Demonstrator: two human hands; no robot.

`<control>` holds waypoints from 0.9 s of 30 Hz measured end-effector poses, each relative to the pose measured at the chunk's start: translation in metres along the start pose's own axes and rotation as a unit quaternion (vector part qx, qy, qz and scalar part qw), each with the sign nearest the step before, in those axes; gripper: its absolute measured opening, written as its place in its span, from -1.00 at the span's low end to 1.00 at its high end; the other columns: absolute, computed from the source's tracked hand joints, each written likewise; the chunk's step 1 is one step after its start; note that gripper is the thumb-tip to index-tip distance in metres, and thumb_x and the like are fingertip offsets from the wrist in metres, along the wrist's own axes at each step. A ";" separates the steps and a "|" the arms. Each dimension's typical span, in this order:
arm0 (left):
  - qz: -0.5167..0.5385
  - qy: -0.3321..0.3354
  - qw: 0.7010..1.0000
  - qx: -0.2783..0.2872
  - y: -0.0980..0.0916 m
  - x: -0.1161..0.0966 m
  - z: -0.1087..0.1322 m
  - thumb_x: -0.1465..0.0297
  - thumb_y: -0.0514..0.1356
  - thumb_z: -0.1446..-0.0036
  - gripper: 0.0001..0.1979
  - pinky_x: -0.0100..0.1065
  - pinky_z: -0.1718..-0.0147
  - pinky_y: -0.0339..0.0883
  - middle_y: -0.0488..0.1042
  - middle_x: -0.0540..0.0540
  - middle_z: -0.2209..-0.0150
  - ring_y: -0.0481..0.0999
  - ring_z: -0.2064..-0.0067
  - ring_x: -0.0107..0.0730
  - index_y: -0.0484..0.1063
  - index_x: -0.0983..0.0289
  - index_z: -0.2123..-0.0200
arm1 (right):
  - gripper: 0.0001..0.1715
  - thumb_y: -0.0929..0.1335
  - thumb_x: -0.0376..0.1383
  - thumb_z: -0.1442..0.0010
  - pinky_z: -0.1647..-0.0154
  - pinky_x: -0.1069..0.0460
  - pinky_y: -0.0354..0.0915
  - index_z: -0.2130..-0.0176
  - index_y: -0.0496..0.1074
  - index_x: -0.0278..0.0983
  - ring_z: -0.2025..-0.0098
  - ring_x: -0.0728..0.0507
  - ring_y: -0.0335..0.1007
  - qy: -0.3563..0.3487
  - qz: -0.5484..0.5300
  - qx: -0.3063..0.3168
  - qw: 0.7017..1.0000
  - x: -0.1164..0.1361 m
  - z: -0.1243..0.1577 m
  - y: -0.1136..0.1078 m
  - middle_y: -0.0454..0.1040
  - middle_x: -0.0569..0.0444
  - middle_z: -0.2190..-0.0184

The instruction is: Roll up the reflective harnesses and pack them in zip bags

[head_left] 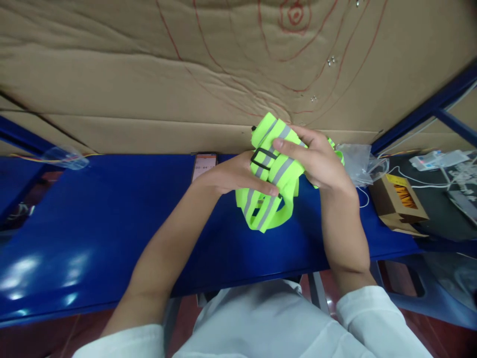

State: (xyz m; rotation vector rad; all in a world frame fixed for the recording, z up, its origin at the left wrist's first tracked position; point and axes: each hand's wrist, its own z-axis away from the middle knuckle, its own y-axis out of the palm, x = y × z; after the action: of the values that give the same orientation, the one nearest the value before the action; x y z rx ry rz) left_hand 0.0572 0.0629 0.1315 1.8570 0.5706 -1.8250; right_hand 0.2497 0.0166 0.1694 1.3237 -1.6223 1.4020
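Your left hand (244, 174) pinches the bundled yellow strap (286, 171), which lies at its three o'clock; your right hand (319, 156), thumb pressed on top, clasps the bundle at its own nine o'clock. A black buckle (260, 165) sits between them.

Behind table (112, 214): cardboard panel (130, 94). On table, rear edge, left of strap bundle (286, 170): phone (203, 166). Right of bundle: plastic bag (356, 163), then, farther right, box (387, 201).

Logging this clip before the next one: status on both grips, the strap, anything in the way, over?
Left grip, right grip both on fluorescent strap. Strap bundled, gray-striped, black buckle showing. Phone partly behind left wrist; nothing seen blocking the strap.
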 end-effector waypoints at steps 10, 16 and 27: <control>0.247 -0.001 0.962 0.120 0.042 0.025 -0.018 0.25 0.55 0.11 -0.58 -0.08 0.10 0.57 0.66 0.14 0.31 0.68 0.23 -0.11 0.59 0.28 0.20 | -0.46 0.45 0.18 -0.19 0.16 -0.16 0.56 0.01 0.54 -0.10 0.05 -0.33 0.60 -0.007 -0.013 -0.118 0.993 0.000 0.001 -0.014 0.63 0.03 0.09; 0.047 0.015 0.998 0.050 0.015 0.015 -0.007 0.23 0.49 -0.04 -0.69 -0.28 0.29 0.56 0.63 0.08 0.36 0.61 0.36 -0.31 0.60 0.31 0.24 | -0.59 0.44 0.02 -0.29 0.04 -0.16 0.55 0.00 0.55 -0.16 0.02 -0.28 0.61 -0.023 -0.077 -0.052 0.995 0.005 0.007 -0.028 0.63 0.06 0.07; -0.179 0.026 0.983 0.029 -0.018 -0.014 0.017 0.19 0.47 -0.01 -0.65 -0.35 0.17 0.54 0.69 0.06 0.19 0.65 0.17 -0.22 0.63 0.24 0.16 | -0.30 0.36 0.25 -0.24 -0.07 -0.21 0.54 0.02 0.59 -0.24 -0.02 -0.29 0.61 0.073 -0.139 0.119 0.981 -0.017 -0.013 -0.008 0.68 -0.05 0.15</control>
State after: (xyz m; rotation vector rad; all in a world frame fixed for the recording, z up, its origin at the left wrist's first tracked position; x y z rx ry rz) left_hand 0.0324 0.0680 0.1445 1.9439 0.9302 -2.0391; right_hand 0.2608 0.0349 0.1604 1.4786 -1.1519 1.5122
